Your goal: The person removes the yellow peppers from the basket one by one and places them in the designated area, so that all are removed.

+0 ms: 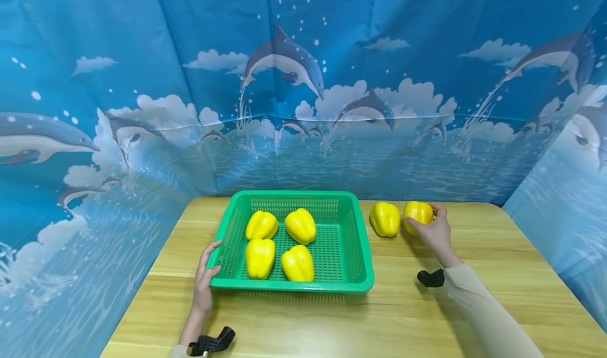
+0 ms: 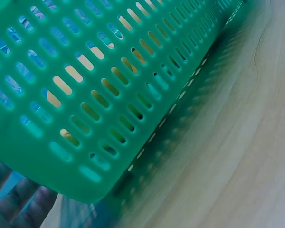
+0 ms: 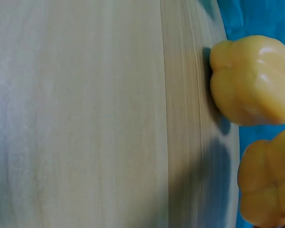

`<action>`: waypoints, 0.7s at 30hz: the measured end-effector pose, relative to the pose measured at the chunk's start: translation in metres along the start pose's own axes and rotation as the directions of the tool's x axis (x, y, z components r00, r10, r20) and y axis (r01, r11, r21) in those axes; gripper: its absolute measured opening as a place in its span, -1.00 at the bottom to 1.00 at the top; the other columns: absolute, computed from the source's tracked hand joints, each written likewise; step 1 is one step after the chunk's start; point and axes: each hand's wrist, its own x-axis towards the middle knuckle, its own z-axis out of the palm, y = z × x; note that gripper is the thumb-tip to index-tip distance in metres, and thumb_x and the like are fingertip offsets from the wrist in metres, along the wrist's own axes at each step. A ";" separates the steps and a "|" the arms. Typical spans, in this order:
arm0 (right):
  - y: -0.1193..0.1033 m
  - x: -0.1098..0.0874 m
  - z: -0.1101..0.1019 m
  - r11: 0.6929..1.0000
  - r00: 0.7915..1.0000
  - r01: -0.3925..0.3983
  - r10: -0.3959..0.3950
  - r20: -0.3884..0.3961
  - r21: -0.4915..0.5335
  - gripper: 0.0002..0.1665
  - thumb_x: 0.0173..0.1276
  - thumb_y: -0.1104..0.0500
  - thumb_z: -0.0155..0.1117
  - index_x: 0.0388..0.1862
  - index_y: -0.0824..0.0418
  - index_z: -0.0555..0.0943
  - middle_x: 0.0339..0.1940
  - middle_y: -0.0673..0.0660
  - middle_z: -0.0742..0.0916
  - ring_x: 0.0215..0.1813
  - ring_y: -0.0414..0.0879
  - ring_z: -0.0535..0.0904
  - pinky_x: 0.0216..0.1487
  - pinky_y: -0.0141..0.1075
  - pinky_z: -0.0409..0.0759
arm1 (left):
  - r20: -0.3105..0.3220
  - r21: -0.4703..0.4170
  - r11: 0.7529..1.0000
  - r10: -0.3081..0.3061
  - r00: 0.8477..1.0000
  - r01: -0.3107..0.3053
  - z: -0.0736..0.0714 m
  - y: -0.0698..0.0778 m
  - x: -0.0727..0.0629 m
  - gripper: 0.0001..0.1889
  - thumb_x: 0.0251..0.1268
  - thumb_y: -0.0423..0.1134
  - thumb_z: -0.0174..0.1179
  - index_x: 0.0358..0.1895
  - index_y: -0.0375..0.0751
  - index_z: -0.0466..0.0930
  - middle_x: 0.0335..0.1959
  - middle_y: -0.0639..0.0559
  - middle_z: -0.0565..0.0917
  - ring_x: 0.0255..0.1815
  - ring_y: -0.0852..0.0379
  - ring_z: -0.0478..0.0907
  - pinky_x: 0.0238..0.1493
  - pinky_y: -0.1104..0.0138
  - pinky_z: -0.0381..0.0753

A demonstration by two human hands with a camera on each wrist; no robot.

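Note:
A green plastic basket [image 1: 341, 287] with slotted walls stands on the wooden table. Several yellow bell peppers lie in its left and middle part, one of them [image 1: 260, 259] near the front. My left hand [image 1: 204, 279] touches the basket's left rim by the front corner; in the left wrist view its fingers [image 2: 31, 202] lie spread against the corner. At the table's back right, my right hand [image 1: 435, 231] pinches a yellow bell pepper [image 1: 418, 215] between thumb and fingers. Another yellow bell pepper [image 1: 385, 219] stands just left of it, also visible in the right wrist view [image 3: 254, 80].
The wooden table [image 1: 303, 326] ends at the back against a blue curtain [image 1: 303, 163] printed with dolphins. The same curtain hangs at the left and right sides. Each wrist wears a small black device [image 1: 430, 278].

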 end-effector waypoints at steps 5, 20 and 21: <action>0.004 0.004 0.002 0.999 0.999 -0.037 0.037 0.015 -0.014 0.08 0.25 -0.07 0.31 0.45 0.37 -0.08 0.36 0.51 0.15 0.28 0.39 0.19 0.18 0.17 0.27 | -0.001 0.004 1.000 -0.011 1.000 0.011 0.000 -0.001 0.000 -0.46 0.21 -0.39 -0.20 0.33 -0.33 0.26 0.38 -0.14 0.20 0.42 -0.08 -0.06 0.23 -0.27 -0.26; 0.013 0.008 0.007 0.998 0.997 -0.059 0.060 0.053 -0.012 0.13 0.24 -0.14 0.30 0.47 0.34 -0.13 0.38 0.51 0.11 0.30 0.40 0.15 0.21 0.19 0.21 | 0.002 -0.008 1.000 0.020 1.000 -0.020 -0.001 -0.005 -0.001 -0.45 0.20 -0.42 -0.21 0.33 -0.34 0.26 0.38 -0.16 0.19 0.42 -0.01 -0.03 0.22 -0.22 -0.22; 0.013 0.008 0.007 0.998 0.996 -0.064 0.065 0.056 -0.011 0.14 0.24 -0.15 0.30 0.47 0.33 -0.14 0.38 0.51 0.11 0.31 0.40 0.14 0.21 0.19 0.21 | 0.003 -0.006 1.000 0.022 1.000 -0.022 -0.001 -0.005 -0.001 -0.45 0.20 -0.42 -0.21 0.33 -0.35 0.26 0.38 -0.17 0.19 0.42 -0.02 -0.03 0.22 -0.22 -0.22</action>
